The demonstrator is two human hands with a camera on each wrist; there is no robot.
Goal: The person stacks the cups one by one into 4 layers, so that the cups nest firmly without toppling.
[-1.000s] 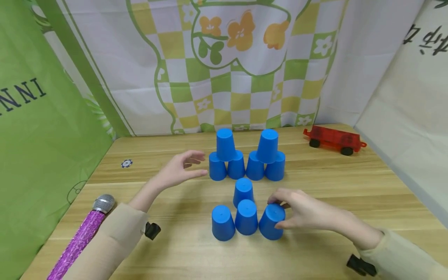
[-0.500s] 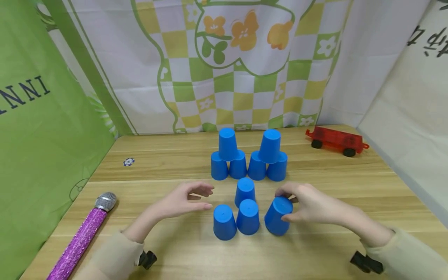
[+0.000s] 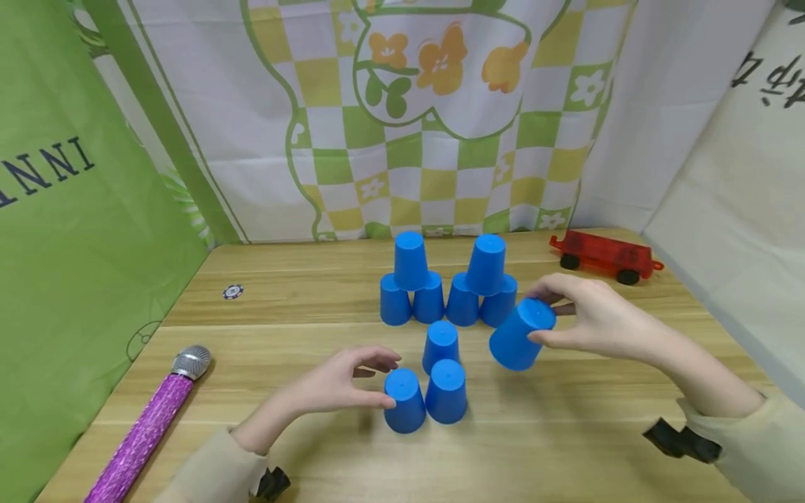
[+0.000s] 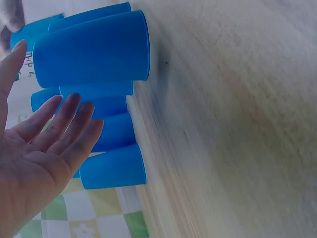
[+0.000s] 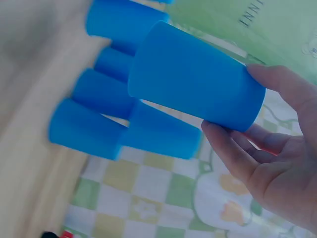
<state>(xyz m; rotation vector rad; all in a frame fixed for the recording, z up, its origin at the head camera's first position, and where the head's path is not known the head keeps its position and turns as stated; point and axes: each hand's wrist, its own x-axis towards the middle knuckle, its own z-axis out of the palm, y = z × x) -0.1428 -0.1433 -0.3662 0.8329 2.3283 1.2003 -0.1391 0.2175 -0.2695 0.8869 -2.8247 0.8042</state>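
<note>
My right hand (image 3: 591, 318) pinches a blue cup (image 3: 517, 341) near its closed end. That cup is tilted and held off the table, as the right wrist view shows with thumb and fingers on either side of the cup (image 5: 193, 74). My left hand (image 3: 342, 384) is beside the front-left blue cup (image 3: 405, 405), fingers spread; the left wrist view shows the palm (image 4: 34, 163) not wrapped round any cup. Another upside-down cup (image 3: 446, 395) stands close to its right, with one cup (image 3: 441, 346) just behind. Farther back are two small stacks, topped by one cup (image 3: 411, 260) and another cup (image 3: 486, 264).
A purple glittery microphone (image 3: 147, 426) lies at the left of the wooden table (image 3: 302, 300). A poker chip (image 3: 233, 291) lies at the back left. A red toy wagon (image 3: 605, 255) stands at the back right, before a printed curtain (image 3: 352, 168).
My right hand has lifted the front-right cup off the table and carried it up, back and right, tilting it. My left hand has come forward from the rear stack to the front-left cup.
</note>
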